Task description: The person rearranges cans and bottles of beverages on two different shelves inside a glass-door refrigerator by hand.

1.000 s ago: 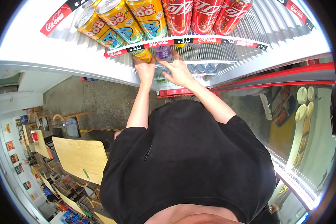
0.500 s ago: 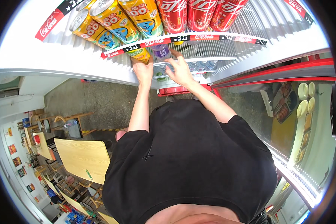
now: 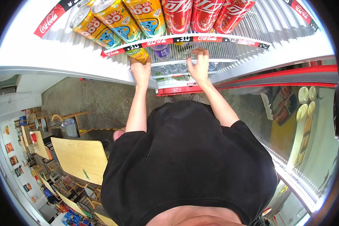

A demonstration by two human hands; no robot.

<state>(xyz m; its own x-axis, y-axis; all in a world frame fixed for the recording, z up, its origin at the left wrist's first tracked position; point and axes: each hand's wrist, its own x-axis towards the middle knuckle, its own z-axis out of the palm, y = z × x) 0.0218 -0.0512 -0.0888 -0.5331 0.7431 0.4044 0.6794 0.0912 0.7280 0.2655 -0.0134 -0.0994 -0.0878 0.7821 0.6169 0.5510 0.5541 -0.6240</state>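
The yellow can (image 3: 138, 55) sits on the second wire shelf of an open drinks cooler, just under the front rail of the top shelf, and the left hand (image 3: 141, 71) is pressed against its lower end — fingers curled toward it, though whether they close round the can cannot be told, since the rail hides most of it. Just beside it stands a purple can (image 3: 162, 51), also half hidden. The right hand (image 3: 199, 66) is near that one, its fingers hooked over the wire shelf (image 3: 222, 54) at the front edge; it holds nothing loose. Below, clear bottle tops (image 3: 173, 69) show dimly between the forearms. On the top shelf lie yellow cartoon-printed cans (image 3: 116, 20) to the left and red cans (image 3: 199, 15) to the right — their upper ends cut off by the rim. A black shirt (image 3: 188, 162) fills the lower middle.
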